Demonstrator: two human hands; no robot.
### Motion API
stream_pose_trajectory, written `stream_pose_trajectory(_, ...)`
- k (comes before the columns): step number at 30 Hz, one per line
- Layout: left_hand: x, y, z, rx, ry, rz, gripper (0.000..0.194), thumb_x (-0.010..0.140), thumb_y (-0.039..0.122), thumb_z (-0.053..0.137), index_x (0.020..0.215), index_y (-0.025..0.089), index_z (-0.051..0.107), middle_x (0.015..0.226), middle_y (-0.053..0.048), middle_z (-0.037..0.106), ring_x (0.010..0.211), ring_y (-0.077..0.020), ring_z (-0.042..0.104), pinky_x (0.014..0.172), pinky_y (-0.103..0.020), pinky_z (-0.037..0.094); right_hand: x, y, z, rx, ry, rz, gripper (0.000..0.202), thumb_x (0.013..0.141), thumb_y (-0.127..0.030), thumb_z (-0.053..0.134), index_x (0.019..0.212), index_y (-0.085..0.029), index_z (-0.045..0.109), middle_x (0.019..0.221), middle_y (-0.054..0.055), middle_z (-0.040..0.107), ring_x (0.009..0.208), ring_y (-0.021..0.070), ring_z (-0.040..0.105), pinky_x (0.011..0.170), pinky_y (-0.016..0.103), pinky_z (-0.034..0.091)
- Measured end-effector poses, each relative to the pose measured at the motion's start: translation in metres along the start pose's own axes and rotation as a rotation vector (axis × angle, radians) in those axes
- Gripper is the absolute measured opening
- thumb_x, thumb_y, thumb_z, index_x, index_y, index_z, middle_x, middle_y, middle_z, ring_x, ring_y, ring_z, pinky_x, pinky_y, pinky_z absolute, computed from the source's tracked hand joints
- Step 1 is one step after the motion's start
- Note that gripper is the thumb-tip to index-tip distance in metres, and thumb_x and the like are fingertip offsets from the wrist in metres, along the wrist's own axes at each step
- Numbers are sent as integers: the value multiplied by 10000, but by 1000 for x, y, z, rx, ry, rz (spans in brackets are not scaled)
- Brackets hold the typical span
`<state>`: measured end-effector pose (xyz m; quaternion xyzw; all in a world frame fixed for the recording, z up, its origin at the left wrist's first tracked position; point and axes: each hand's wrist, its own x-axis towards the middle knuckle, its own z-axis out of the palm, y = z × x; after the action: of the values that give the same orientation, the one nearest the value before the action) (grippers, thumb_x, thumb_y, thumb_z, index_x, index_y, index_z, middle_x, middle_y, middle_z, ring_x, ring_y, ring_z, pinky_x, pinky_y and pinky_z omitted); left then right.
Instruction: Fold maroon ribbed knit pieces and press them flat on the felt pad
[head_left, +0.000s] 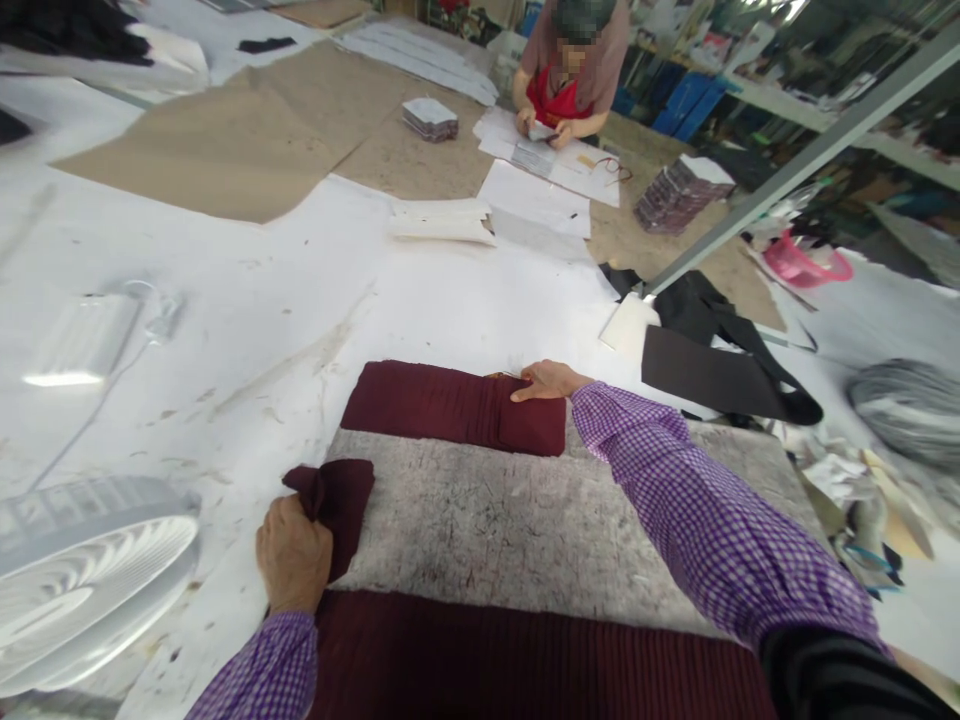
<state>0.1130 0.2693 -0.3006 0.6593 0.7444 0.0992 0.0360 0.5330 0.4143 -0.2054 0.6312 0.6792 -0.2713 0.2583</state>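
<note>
My left hand [294, 552] is closed on a small dark maroon fabric piece [346, 515], whose top corner is folded over. It is at the left edge of a grey, speckled board [495, 520]. My right hand [551, 381] grips the far right corner of a maroon fabric stack [442, 405] lying along the board's far edge. Its thumb lies on top, and the other fingers are partly hidden behind the edge. Nearest to me, a wide row of overlapping maroon fabric pieces [525, 660] covers the near part of the board.
A white fan [82, 590] stands at the left, near a white lamp with a cord [82, 340]. Black material [712, 370] lies to the right beside a slanted metal pole [810, 160]. Across the table, a person [574, 80] handles small pieces near stacked pieces [679, 200].
</note>
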Motion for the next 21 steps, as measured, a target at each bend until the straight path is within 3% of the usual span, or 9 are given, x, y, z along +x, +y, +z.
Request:
stream_pose_trajectory(9, 0, 0, -1, -33, -9, -7, 134, 762, 144, 395, 879, 203, 423, 787, -66, 470, 775, -283, 497, 713, -394, 391, -21, 22, -2, 179, -55, -85, 311, 883, -429, 552, 979, -139, 610, 920, 32, 641, 826, 170, 614, 757, 356, 501)
stream_pose_trajectory(21, -1, 0, -1, -15, -10, 3, 184, 750, 112, 394, 911, 177, 456, 816, -81, 514, 809, -266, 514, 768, -389, 409, -5, 27, 9, 244, -28, -101, 292, 867, -418, 575, 872, -131, 628, 785, -2, 630, 694, 136, 598, 654, 299, 494)
